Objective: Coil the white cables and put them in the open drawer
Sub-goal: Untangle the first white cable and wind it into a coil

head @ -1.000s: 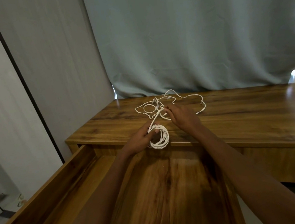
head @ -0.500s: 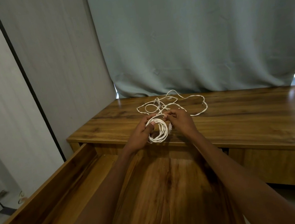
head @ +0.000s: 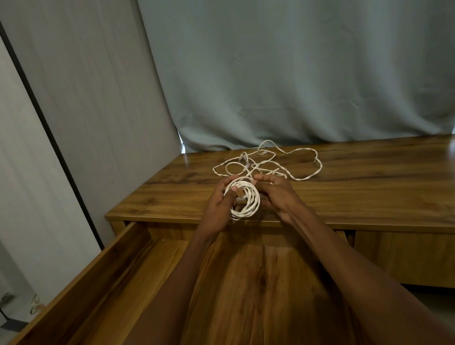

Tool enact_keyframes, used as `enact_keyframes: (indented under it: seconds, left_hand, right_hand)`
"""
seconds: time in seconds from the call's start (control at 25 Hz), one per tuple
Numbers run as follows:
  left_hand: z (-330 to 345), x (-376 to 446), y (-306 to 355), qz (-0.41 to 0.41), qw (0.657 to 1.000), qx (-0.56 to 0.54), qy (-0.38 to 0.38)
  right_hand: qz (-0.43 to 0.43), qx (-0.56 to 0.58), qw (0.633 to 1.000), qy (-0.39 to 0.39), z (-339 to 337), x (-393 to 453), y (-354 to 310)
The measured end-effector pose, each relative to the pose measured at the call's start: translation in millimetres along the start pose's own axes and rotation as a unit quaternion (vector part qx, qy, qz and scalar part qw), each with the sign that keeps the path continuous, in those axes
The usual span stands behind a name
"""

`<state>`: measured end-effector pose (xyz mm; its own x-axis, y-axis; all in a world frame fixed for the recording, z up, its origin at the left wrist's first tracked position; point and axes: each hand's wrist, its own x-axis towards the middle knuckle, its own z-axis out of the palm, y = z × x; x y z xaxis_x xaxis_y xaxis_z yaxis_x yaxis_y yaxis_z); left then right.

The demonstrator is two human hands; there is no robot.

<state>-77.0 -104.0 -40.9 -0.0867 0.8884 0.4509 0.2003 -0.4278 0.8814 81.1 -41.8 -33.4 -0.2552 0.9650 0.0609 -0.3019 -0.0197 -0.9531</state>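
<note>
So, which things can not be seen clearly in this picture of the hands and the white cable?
Head view only:
- Coiled white cable: its far side is hidden by the left hand and right hand.
- Loose white cable on the wooden desk top: strands overlap, so one cable or several cannot be told; connectors too small.
- Open wooden drawer: both forearms hide much of its floor; the bottom edge cuts off its front.

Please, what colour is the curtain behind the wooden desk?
The curtain is a plain pale grey-green, with no pattern. The head view shows it clearly.
</note>
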Motion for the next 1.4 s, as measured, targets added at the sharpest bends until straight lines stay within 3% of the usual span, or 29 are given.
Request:
enact_keyframes:
  seconds: [0.16,0.36,0.52,0.72,0.84,0.96,1.12,1.2,1.28,1.4]
  left_hand:
    - [1,-1,0,-0.006,1.000,0.010,0.007]
    - [1,-3,-5,-0.021,1.000,0.017,0.013]
    - [0,-2,-6,-0.011,1.000,0.018,0.018]
    - [0,1,-8,-0.051,0.998,0.012,0.021]
    - [3,0,-10,-0.054,0.998,0.007,0.006]
    - [5,-1,-12,-0.056,0.998,-0.004,0.011]
    - [7,5,-17,-0.049,0.998,0.014,0.026]
    - [7,9,-18,-0.036,0.998,0.036,0.024]
    - [8,9,-13,-0.019,0.999,0.047,0.020]
    - [10,7,-13,-0.016,0.997,0.069,0.033]
  right_hand:
    - [0.069,0.009,0.995,-0.071,-2,-7,-2]
    - [0.075,-0.107,0.990,-0.046,1,-15,-1]
    - [0.017,-0.120,0.992,-0.039,-4,-15,-4]
    - [-0.035,-0.200,0.972,-0.120,-6,-17,3]
    - [-0.049,-0.225,0.969,-0.094,-3,-15,6]
    - [-0.046,-0.187,0.978,-0.083,-2,-18,7]
    - [-0.058,-0.060,0.985,-0.150,-3,-19,10]
    - [-0.092,-0.073,0.981,-0.153,-3,-21,10]
    - [-0.173,-0.179,0.961,-0.120,-3,-21,12]
    - [-0.327,-0.399,0.857,0.014,-4,-23,19]
